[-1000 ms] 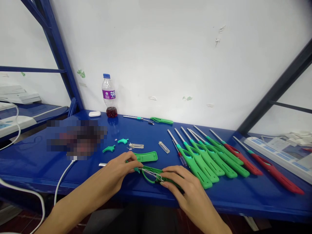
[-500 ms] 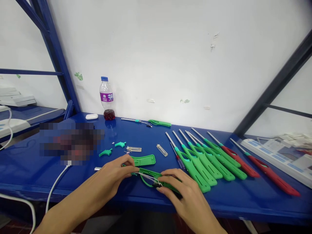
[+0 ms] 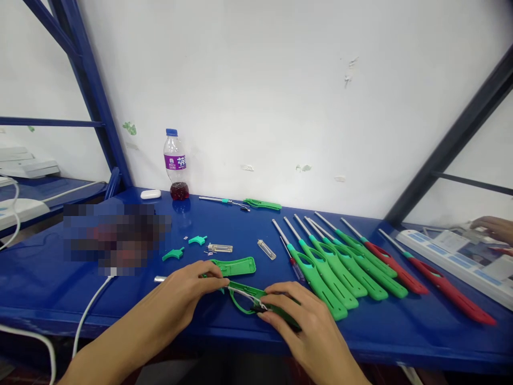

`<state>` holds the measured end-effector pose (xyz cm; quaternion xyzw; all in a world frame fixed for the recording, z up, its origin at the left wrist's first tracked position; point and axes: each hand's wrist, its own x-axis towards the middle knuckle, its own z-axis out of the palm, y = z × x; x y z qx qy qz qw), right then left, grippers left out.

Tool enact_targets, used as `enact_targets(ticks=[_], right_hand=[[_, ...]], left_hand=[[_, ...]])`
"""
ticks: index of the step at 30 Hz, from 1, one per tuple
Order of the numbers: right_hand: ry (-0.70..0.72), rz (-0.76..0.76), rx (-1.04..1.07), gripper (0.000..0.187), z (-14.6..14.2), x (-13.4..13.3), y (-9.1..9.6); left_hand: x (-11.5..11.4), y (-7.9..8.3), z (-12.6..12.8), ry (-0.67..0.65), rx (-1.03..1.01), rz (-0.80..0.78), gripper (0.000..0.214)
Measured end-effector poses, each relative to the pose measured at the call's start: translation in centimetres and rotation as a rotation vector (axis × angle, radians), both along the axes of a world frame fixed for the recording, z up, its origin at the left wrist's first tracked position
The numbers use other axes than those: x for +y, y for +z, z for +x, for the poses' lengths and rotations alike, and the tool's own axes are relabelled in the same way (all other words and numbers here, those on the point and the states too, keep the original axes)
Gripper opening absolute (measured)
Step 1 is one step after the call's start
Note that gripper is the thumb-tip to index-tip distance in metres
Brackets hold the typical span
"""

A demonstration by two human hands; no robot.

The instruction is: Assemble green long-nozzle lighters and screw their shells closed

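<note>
Between my hands near the table's front edge lies an opened green lighter handle half (image 3: 240,308), with white wires (image 3: 242,293) and a small black part (image 3: 258,308) in it. My left hand (image 3: 200,286) pinches the front end of this lighter, where a metal tube (image 3: 159,279) pokes out to the left. My right hand (image 3: 302,315) grips the handle's rear end, thumb and fingertips at the black part. Behind my left hand rests a second green handle shell (image 3: 236,266). Two teal triggers (image 3: 173,254) and two clear fuel tanks (image 3: 266,249) lie farther back.
Several assembled green lighters (image 3: 320,283) and two red ones (image 3: 449,289) lie in a row at the right, beside a screwdriver (image 3: 296,267). A drink bottle (image 3: 175,166) stands at the back. A white power strip (image 3: 452,262) lies far right, with another person's hand (image 3: 495,229) behind it.
My fingers have shifted only slightly on the lighter, and the white wires lie a little differently. Another person's hand has come into view at the right edge.
</note>
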<state>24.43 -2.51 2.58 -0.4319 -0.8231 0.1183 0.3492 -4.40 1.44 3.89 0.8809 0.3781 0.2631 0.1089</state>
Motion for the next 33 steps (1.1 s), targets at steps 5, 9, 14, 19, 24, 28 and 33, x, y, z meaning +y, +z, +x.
enact_targets(ticks=[5, 9, 14, 19, 24, 28, 33], right_hand=[[0.012, -0.009, 0.004, 0.018, 0.4, 0.2, -0.3], [-0.002, -0.006, -0.008, 0.021, 0.7, 0.4, -0.1], [0.029, 0.023, -0.014, 0.022, 0.8, 0.6, -0.4], [0.022, 0.043, -0.026, 0.022, 0.9, 0.8, -0.8], [0.014, 0.055, -0.02, 0.021, 0.9, 0.8, -0.8], [0.01, 0.048, -0.009, 0.022, 0.9, 0.8, -1.0], [0.016, 0.036, -0.045, 0.021, 0.8, 0.7, -0.8]], left_hand=[[0.2, 0.8, 0.2, -0.022, 0.023, -0.046, 0.052], [0.0, 0.9, 0.0, -0.045, 0.047, -0.083, 0.061], [0.0, 0.9, -0.3, -0.043, 0.023, -0.04, 0.062], [-0.2, 1.5, 0.3, -0.05, -0.005, 0.002, 0.051], [-1.0, 1.3, 0.8, 0.138, 0.057, 0.013, 0.029], [-0.7, 1.1, 0.9, 0.141, 0.153, -0.044, 0.03], [-0.2, 0.7, 0.1, 0.058, 0.096, -0.03, 0.048]])
